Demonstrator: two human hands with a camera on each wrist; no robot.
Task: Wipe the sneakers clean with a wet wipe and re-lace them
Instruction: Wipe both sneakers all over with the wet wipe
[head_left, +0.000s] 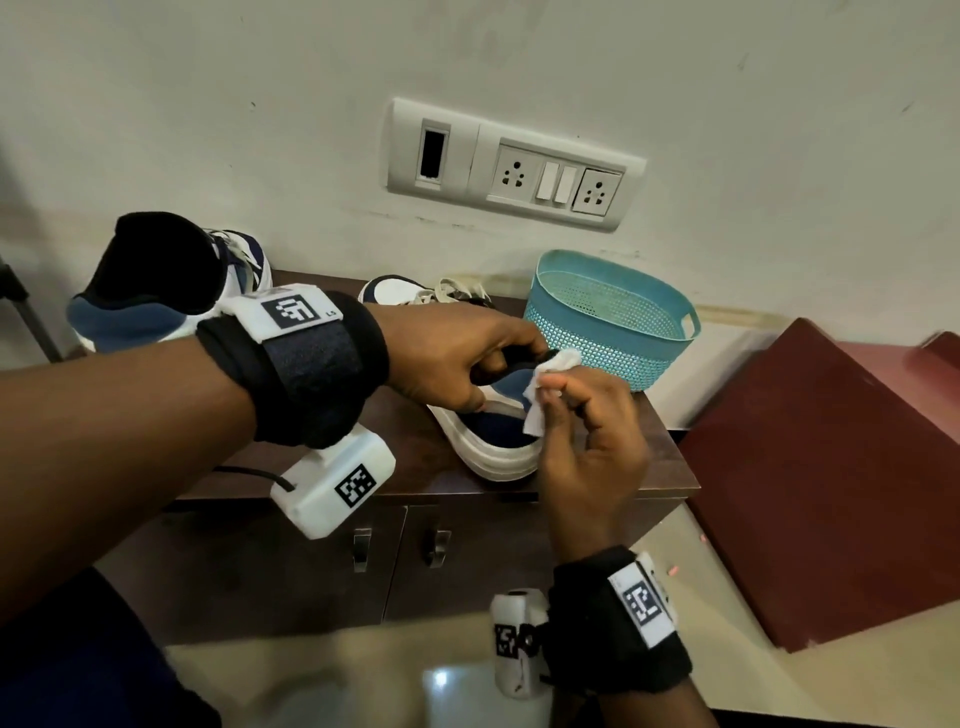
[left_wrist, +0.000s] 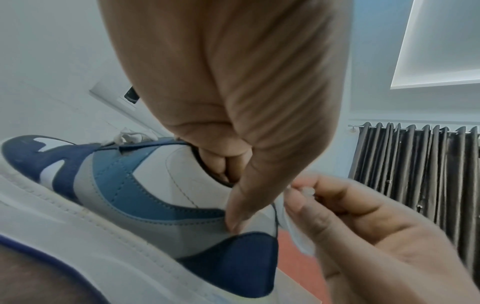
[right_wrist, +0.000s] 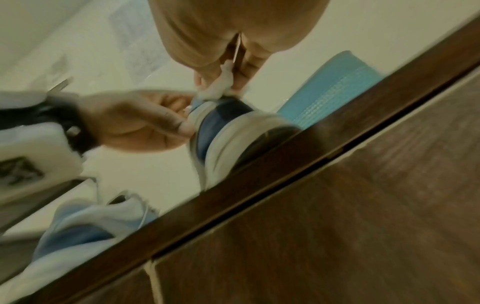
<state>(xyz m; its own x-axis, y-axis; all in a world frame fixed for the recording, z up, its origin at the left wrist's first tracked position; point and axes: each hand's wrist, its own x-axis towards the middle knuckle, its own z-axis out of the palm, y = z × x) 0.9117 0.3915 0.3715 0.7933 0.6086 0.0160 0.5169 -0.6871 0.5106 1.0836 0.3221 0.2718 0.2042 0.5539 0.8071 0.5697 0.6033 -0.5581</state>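
Basket (head_left: 613, 322) stands just beside sneaker (head_left: 498, 436) on cabinet (head_left: 415, 467).

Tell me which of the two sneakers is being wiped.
The sneaker beside the basket: the left hand grips its collar while the right hand holds the wipe at its heel. The other sneaker stands untouched behind the left wrist.

A room in a home is shown. A low dark wooden cabinet (head_left: 322, 561) with two handled doors is set against a plain painted wall. Above the cabinet, a white switchboard (head_left: 511, 163) with sockets and switches is mounted on the wall. A teal plastic basket (head_left: 610, 317) is placed on the cabinet's top. To the cabinet's right, dark pleated curtains (left_wrist: 415, 168) are hung from a rod.
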